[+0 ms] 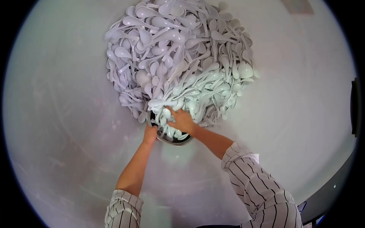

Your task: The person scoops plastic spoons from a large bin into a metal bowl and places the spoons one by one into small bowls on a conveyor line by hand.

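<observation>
A big heap of white spoons (pixel 163 41) lies on the pale surface. At its near edge stands a round metal bowl (pixel 176 143) with a dark inside and several white spoons in it. My left hand (pixel 150 133) grips the bowl's left rim, its fingers partly hidden behind the rim. Over the bowl is my right hand (pixel 182 121), palm down on the spoons, with thumb and fingers spread apart. I cannot make out any spoon held in it.
The pale surface (pixel 68 114) spreads around the heap. A brownish patch (pixel 298 6) shows at the top right. A dark object (pixel 354 108) stands at the right edge, and darker things lie beyond the surface's lower right edge.
</observation>
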### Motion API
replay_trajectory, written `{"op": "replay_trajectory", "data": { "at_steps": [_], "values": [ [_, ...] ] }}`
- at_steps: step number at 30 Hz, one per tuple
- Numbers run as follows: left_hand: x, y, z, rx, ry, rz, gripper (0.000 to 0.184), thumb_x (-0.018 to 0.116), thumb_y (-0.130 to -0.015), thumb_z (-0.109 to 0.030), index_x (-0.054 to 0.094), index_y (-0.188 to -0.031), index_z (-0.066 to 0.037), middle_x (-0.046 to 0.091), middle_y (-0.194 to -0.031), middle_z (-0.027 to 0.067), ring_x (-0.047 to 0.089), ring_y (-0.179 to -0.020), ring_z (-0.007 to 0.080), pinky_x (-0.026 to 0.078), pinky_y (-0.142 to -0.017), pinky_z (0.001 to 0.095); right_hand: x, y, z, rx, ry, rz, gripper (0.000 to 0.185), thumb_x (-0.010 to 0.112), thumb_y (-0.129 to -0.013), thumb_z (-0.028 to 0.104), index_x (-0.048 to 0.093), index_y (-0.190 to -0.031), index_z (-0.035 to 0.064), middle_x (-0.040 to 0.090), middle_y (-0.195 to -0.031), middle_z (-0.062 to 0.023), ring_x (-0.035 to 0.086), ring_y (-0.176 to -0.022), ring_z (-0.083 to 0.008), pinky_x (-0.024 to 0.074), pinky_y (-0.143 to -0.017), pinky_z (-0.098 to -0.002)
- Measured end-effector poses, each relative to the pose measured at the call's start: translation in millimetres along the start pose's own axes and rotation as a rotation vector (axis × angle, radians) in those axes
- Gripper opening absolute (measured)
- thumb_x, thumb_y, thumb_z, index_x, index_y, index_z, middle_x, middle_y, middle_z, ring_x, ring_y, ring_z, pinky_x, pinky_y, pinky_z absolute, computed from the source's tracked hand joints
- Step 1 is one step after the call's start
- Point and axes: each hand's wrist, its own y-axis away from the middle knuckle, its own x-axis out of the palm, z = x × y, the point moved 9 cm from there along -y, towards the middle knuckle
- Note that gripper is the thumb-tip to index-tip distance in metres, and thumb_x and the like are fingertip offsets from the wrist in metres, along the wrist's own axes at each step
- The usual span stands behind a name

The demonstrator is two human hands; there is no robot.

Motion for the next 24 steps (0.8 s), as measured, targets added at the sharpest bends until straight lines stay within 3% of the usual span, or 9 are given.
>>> {"op": "replay_trajectory", "data": {
  "at_steps": [2, 5, 8, 11, 15, 18, 19, 22, 24],
  "values": [
    [-9.4, 3.3, -3.6, 0.058, -0.054, -0.056, 0.052, 0.047, -0.078, -0.007, 0.039, -0.129, -0.004, 0.059, -0.096, 0.0159, 0.059, -0.071, 0.0234, 0.047, -0.048, 0.0323, 4.3, 17.3, 22.8, -0.173, -0.033, -0.075, 0.072, 0.066, -0.075, 0.045, 0.038, -0.136, 0.0206, 0.06, -0.094, -0.0228, 0.06, -0.084, -0.036, 0.0479, -0.077, -0.0405],
    [-14.3, -14.0, 9.6, 0.08, -0.175, -0.086, 0.042, 0.046, -0.077, -0.008, 0.048, -0.119, -0.002, 0.057, -0.082, 0.0073, 0.052, -0.062, 0.0154, 0.039, -0.047, 0.0294, -36.5, 28.4, 0.1, -0.037, -0.451, 0.345, 0.07, 0.065, -0.075, 0.044, 0.039, -0.136, 0.0205, 0.055, -0.118, -0.0228, 0.054, -0.108, -0.036, 0.0443, -0.089, -0.0421],
    [-7.8, -4.2, -1.2, 0.085, -0.046, -0.05, 0.042, 0.046, -0.076, -0.008, 0.049, -0.118, -0.002, 0.055, -0.08, 0.0061, 0.051, -0.062, 0.0153, 0.039, -0.047, 0.0293, -147.3, 16.1, -86.5, -0.208, 0.026, -0.42, 0.057, 0.064, -0.079, 0.036, 0.049, -0.127, 0.0085, 0.056, -0.117, -0.0198, 0.056, -0.104, -0.0329, 0.0442, -0.087, -0.0402],
    [-7.6, 1.3, -5.8, 0.079, -0.111, -0.085, 0.043, 0.046, -0.077, -0.006, 0.048, -0.119, -0.002, 0.055, -0.08, 0.0058, 0.051, -0.061, 0.0148, 0.039, -0.048, 0.0294, -217.8, -2.1, -156.8, 0.151, 0.372, -0.451, 0.058, 0.063, -0.079, 0.04, 0.051, -0.122, 0.0032, 0.058, -0.095, -0.0251, 0.057, -0.089, -0.0379, 0.047, -0.076, -0.0441],
    [6.1, 29.3, -28.8, 0.011, -0.056, -0.016, 0.054, 0.046, -0.077, -0.004, 0.039, -0.131, -0.004, 0.057, -0.095, 0.012, 0.058, -0.073, 0.0214, 0.047, -0.063, 0.0331, -196.2, -20.1, -161.6, 0.281, 0.435, -0.495, 0.071, 0.059, -0.078, 0.055, 0.049, -0.123, 0.0025, 0.059, -0.09, -0.0249, 0.057, -0.086, -0.0394, 0.0474, -0.073, -0.0451],
    [15.3, 21.6, -40.0, 0.417, -0.432, -0.087, 0.066, 0.046, -0.078, -0.004, 0.025, -0.14, -0.008, 0.052, -0.117, 0.0212, 0.059, -0.094, 0.03, 0.046, -0.083, 0.0363, -162.0, -20.9, -150.6, 0.306, 0.318, -0.529, 0.075, 0.058, -0.074, 0.063, 0.049, -0.126, 0.0081, 0.056, -0.095, -0.0269, 0.055, -0.087, -0.0417, 0.047, -0.073, -0.0471],
    [18.5, 16.6, -41.8, 0.339, -0.508, -0.056, 0.075, 0.05, -0.076, -0.01, 0.017, -0.143, -0.013, 0.048, -0.118, 0.0312, 0.051, -0.107, 0.0445, 0.04, -0.094, 0.0444, -138.6, -22.4, -151.6, 0.357, 0.142, -0.389, 0.076, 0.056, -0.076, 0.062, 0.045, -0.128, 0.0078, 0.056, -0.098, -0.0269, 0.056, -0.09, -0.0418, 0.0468, -0.075, -0.0473],
    [25.2, 16.8, -73.6, 0.264, -0.673, -0.007, 0.076, 0.05, -0.075, -0.01, 0.017, -0.143, -0.013, 0.046, -0.12, 0.031, 0.05, -0.108, 0.0451, 0.041, -0.093, 0.0445, -66.3, -7.9, -101.4, 0.421, -0.117, -0.064, 0.071, 0.05, -0.082, 0.06, 0.044, -0.13, 0.0094, 0.047, -0.12, -0.0291, 0.056, -0.1, -0.0398, 0.0454, -0.084, -0.048],
    [22.0, 2.8, -69.2, 0.305, -0.557, 0.03, 0.072, 0.05, -0.075, -0.01, 0.022, -0.142, -0.012, 0.049, -0.119, 0.0293, 0.052, -0.107, 0.0428, 0.042, -0.092, 0.0433, -21.2, 3.5, -72.7, 0.298, 0.026, -0.225, 0.061, 0.059, -0.08, 0.048, 0.046, -0.129, 0.0143, 0.03, -0.136, -0.0294, 0.043, -0.117, -0.0418, 0.0435, -0.088, -0.0496]
  ]
}}
